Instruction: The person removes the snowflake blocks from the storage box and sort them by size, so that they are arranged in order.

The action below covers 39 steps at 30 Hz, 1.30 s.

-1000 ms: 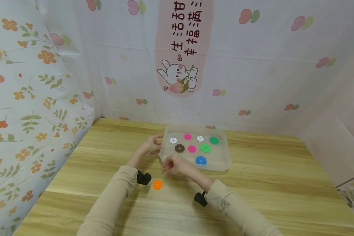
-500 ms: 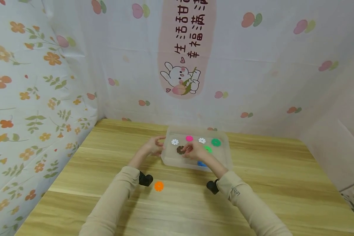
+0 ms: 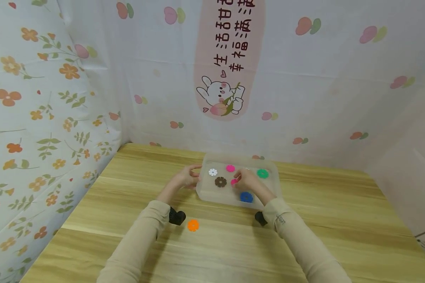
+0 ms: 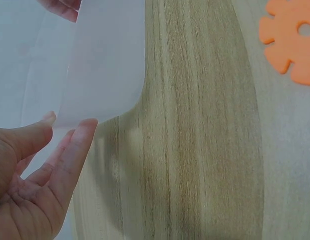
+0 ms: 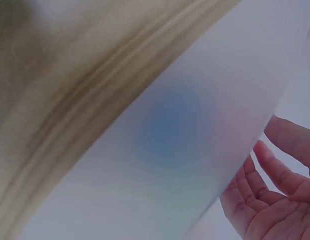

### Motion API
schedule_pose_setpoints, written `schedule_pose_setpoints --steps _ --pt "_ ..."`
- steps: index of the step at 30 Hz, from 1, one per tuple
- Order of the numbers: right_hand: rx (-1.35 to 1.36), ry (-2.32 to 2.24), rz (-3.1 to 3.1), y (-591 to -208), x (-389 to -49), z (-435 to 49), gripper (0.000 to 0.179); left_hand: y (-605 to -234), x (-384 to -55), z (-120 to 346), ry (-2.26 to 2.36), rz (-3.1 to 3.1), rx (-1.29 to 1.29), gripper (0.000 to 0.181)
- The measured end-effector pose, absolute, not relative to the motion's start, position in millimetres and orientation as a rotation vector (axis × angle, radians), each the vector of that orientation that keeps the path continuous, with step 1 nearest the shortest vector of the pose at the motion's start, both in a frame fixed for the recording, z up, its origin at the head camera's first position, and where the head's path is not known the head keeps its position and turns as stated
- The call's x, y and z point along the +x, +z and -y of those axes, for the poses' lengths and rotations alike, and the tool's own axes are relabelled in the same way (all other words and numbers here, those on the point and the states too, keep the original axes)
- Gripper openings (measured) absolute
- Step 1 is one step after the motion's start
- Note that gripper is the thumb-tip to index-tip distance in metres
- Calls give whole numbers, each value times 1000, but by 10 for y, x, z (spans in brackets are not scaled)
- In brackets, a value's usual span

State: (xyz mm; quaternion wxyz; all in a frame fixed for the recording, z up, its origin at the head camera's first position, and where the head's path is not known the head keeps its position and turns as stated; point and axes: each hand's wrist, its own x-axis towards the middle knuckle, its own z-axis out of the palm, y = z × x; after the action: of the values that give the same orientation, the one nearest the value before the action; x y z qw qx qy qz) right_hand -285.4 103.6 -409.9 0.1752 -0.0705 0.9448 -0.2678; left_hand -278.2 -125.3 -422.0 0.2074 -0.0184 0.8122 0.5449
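A translucent plastic tray (image 3: 216,195) holds several notched plastic discs. My left hand (image 3: 187,177) grips the tray's left end; in the left wrist view the thumb and fingers (image 4: 80,142) meet at its rim. My right hand (image 3: 250,182) reaches over the front wall into the tray, beside a pink disc (image 3: 234,182). Its thumb and fingers stand apart in the right wrist view, with nothing seen between them. Around it lie a brown disc (image 3: 220,182), a blue disc (image 3: 246,197), a dark green disc (image 3: 263,173), a white disc (image 3: 213,172) and another pink one. The hand hides the light green disc.
An orange notched disc (image 3: 193,225) lies on the wooden table (image 3: 326,220) in front of the tray, near the left wrist's black camera (image 3: 177,216). A printed cloth (image 3: 156,78) hangs behind the table and along its left side.
My right hand has moved from the tray's front left corner to the right and into the tray among the discs. My left hand stays at the tray's left end.
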Motion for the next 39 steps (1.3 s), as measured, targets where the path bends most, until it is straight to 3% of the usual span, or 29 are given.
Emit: schedule_pose_setpoints --steps 6,17,24,39 --pt "-133 -704 -2676 -4124 -2895 -988 34 -4215 -2786 1250 1509 -2269 -65 57" --pt "-266 -604 -2784 -4239 -2931 -937 29 -4220 -2782 1228 1508 -2271 -62 56" --pt "-241 -690 -2793 -4248 -2939 -936 19 -4229 -2786 1243 1510 -2271 -75 56" --pt "-225 -832 -2725 -4022 -2797 -1041 13 -4216 -2781 1252 1466 -2289 -26 57"
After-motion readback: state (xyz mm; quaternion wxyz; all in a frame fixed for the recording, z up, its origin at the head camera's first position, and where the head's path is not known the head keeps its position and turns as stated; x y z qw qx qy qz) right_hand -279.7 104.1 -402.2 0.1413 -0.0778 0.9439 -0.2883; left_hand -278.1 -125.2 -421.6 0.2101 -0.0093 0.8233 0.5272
